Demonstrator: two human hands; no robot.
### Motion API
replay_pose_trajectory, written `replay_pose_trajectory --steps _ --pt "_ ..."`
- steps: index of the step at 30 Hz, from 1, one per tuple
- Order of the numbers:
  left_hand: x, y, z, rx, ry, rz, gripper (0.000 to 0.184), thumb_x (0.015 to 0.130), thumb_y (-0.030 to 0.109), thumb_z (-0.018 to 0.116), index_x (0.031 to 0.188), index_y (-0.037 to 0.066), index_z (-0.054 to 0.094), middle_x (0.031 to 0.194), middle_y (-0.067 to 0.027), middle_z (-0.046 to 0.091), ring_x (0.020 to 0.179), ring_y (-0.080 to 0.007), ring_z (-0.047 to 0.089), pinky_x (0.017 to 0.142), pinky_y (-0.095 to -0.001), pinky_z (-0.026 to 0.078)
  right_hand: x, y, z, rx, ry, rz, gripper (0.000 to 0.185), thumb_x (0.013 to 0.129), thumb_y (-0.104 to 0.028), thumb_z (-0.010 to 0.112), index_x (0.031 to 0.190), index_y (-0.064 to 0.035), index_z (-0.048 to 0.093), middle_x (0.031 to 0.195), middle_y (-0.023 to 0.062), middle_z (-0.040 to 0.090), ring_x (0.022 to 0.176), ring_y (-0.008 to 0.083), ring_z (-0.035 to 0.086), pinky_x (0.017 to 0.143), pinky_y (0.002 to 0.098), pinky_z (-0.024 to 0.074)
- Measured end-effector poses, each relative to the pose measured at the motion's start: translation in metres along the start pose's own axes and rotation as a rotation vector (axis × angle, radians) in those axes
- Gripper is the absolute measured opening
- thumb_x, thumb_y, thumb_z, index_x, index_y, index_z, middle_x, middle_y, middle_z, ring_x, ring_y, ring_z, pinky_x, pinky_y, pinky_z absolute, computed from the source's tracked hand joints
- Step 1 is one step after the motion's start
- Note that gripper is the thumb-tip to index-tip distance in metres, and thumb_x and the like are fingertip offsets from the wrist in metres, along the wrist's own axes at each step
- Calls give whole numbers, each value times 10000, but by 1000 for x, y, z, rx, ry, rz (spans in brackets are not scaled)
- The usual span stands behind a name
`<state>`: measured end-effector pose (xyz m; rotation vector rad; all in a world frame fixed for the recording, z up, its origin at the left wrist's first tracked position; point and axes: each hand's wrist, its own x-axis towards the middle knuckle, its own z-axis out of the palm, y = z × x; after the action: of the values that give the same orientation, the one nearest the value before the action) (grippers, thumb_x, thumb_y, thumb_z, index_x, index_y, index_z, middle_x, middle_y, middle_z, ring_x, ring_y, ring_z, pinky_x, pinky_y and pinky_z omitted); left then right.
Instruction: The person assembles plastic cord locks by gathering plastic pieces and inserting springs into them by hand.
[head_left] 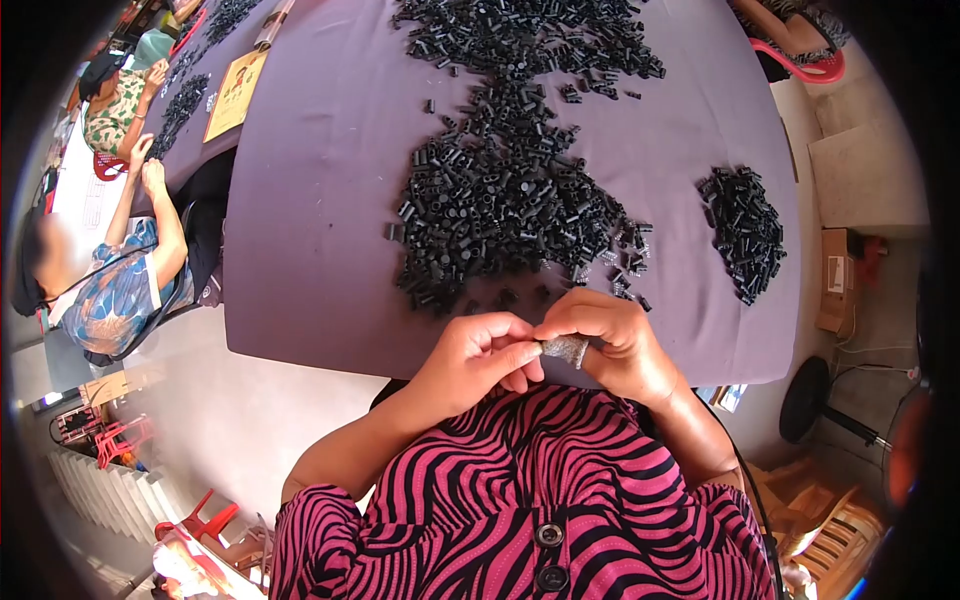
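Fingertips of the left hand point(470, 375) were pinched together on a small dark bit point(541, 348), right over the near edge of the table point(310, 300). The right hand point(635, 350) was bent in close beside it, at 3 o'clock, touching a grey, speckled scrap point(567, 349). I could not tell if that scrap was held or worn on the thumb, or how tightly that hand was closed.

The bit looked easy to drop, because it was so tiny and only the tips had it. It could have slid off the edge and landed on the stripy shirt point(450, 480) or gone down to the floor. The rough scrap could have bunched up and made the grip slip. The big black pile point(490, 210) sat at 12 o'clock from the hands, with loose bits near it, so a wrist or sleeve bump could have mixed those up. The little pile point(742, 235), at 2 o'clock, might have tumbled if knocked.

At 10 o'clock, a yellow sheet point(235, 95) had a picture and red marks, too small to read. At 3 o'clock, a brown box point(832, 300) had a pale label, also too small. I could read no brand name.
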<state>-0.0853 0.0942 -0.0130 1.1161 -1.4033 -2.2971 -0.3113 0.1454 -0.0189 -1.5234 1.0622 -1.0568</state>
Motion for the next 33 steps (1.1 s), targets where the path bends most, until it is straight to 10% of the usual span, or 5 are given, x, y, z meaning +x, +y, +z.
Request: replay_pose_trajectory --steps 7,21,33 --pt "4 4 6 -159 142 147 175 1050 82 610 1161 -41 663 1048 -115 741 913 -172 716 840 -302 578 -2 -21 -2 -154 38 183 815 753 97 719 1522 -54 497 1222 150 656 1082 284 687 925 363 558" --pt "4 2 11 -125 80 -8 220 1069 140 592 1120 -44 701 1054 -69 719 993 -126 672 913 -294 541 1 3 18 -516 153 -152 466 698 -175 822 1115 -27 679 966 121 640 853 339 669 740 438 558" --pt "9 -2 12 -461 -95 -58 262 1066 147 582 1197 -57 683 1150 -116 728 1051 -193 707 963 -363 559 -1 12 17 -439 172 -202 446 749 -250 825 1106 -26 680 905 109 628 796 326 661 692 417 557"
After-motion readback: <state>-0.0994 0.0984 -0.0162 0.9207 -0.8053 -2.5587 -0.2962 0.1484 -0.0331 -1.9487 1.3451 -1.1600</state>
